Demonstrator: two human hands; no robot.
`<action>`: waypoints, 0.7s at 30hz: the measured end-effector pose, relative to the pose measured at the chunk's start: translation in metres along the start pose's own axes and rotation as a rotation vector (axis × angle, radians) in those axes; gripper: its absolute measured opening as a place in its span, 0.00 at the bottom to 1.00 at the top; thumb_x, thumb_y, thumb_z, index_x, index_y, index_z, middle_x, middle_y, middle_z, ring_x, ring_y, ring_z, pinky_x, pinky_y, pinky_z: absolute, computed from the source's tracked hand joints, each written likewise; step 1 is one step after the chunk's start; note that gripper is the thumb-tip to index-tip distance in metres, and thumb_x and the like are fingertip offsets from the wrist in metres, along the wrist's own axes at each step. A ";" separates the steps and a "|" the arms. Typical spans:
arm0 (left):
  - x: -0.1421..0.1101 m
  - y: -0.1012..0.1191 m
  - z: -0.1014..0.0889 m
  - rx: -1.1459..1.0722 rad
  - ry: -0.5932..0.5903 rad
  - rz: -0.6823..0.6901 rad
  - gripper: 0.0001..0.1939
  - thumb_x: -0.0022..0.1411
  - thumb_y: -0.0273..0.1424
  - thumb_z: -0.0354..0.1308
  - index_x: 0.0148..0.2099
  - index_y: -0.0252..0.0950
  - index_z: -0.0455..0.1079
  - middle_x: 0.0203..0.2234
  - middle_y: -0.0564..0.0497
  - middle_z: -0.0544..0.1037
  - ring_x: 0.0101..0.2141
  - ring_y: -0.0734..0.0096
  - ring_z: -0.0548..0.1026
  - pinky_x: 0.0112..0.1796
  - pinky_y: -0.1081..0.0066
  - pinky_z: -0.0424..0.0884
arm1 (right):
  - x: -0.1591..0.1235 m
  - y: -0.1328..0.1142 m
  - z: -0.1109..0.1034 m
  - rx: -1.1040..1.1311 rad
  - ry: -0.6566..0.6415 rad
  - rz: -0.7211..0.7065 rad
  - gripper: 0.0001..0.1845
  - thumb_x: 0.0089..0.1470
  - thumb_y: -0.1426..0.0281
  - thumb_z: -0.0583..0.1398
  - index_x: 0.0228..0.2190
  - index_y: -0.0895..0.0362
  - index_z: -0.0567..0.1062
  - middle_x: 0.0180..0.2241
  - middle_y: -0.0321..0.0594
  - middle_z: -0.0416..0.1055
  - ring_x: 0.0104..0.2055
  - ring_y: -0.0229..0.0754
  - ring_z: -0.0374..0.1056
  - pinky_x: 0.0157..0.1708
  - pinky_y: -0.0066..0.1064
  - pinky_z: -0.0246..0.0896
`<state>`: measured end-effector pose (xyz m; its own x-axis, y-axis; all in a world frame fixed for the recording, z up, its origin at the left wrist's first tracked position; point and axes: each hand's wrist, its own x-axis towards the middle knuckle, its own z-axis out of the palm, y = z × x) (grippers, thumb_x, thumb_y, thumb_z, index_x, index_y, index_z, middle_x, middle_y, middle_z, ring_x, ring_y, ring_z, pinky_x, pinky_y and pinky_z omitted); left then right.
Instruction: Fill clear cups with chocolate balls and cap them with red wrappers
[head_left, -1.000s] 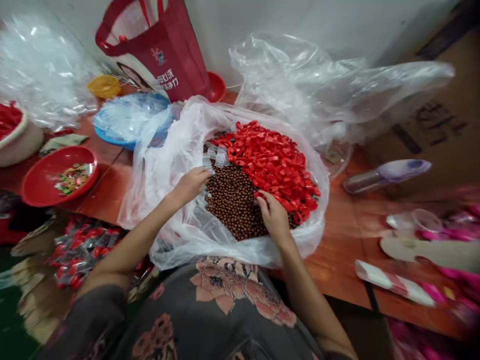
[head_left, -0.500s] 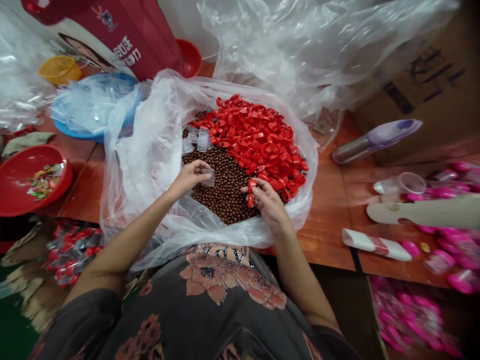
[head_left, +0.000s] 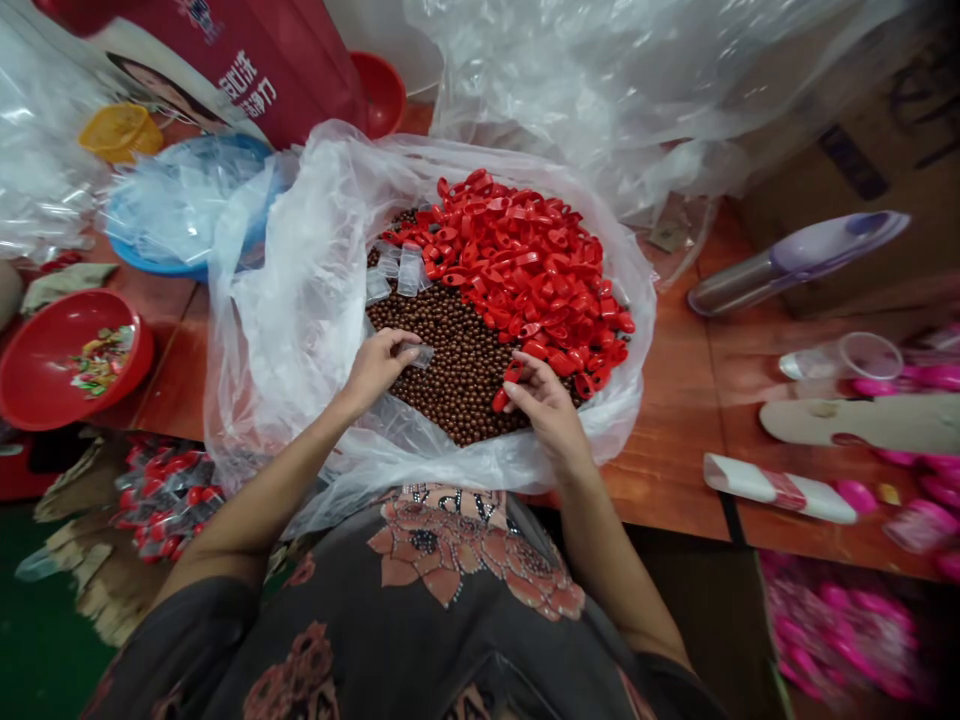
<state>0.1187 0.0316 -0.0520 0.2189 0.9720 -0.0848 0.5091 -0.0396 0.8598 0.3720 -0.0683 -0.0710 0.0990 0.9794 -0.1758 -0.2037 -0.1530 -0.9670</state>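
Note:
Pinched in my left hand [head_left: 379,368] is a small clear plastic cup [head_left: 422,356], held just over a bed of brown beads [head_left: 457,385]. My right hand [head_left: 551,405] grips a red plastic cap [head_left: 508,388] between thumb and fingers, to the right of the cup and apart from it. Beads and a heap of similar red caps [head_left: 532,270] lie together in an opened white plastic bag [head_left: 292,270]. Several more clear cups [head_left: 409,270] rest on the beads beyond my left hand.
A blue basin [head_left: 157,262] with clear plastic pieces and a red bowl [head_left: 30,375] stand left of the bag. To the right lie a purple-and-clear tool [head_left: 799,262], a clear cup [head_left: 870,357] and a white tube [head_left: 780,490]. Red-capped pieces [head_left: 169,500] sit below the table's left edge.
The cup in my left hand has tilted and dropped slightly. The red cap in my right hand has turned to a slant. The whole view has shifted a little.

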 end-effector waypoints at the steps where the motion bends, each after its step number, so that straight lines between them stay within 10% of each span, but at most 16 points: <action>1: 0.002 -0.001 0.001 0.062 -0.022 -0.006 0.11 0.54 0.30 0.63 0.42 0.36 0.78 0.33 0.49 0.77 0.33 0.69 0.72 0.38 0.68 0.68 | 0.000 0.001 -0.001 0.000 -0.007 -0.004 0.25 0.50 0.65 0.67 0.50 0.45 0.71 0.39 0.33 0.68 0.28 0.31 0.67 0.28 0.26 0.70; 21: 0.035 0.004 0.082 -0.310 -0.400 -0.099 0.15 0.43 0.34 0.70 0.34 0.34 0.78 0.27 0.53 0.79 0.31 0.69 0.73 0.39 0.68 0.65 | 0.000 0.006 -0.019 -0.285 0.122 -0.030 0.22 0.50 0.64 0.66 0.47 0.49 0.70 0.38 0.35 0.73 0.37 0.38 0.69 0.42 0.36 0.69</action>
<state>0.1968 0.0460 -0.0930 0.5147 0.8005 -0.3071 0.2864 0.1771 0.9416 0.3892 -0.0716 -0.0799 0.2206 0.9637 -0.1504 0.0805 -0.1716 -0.9819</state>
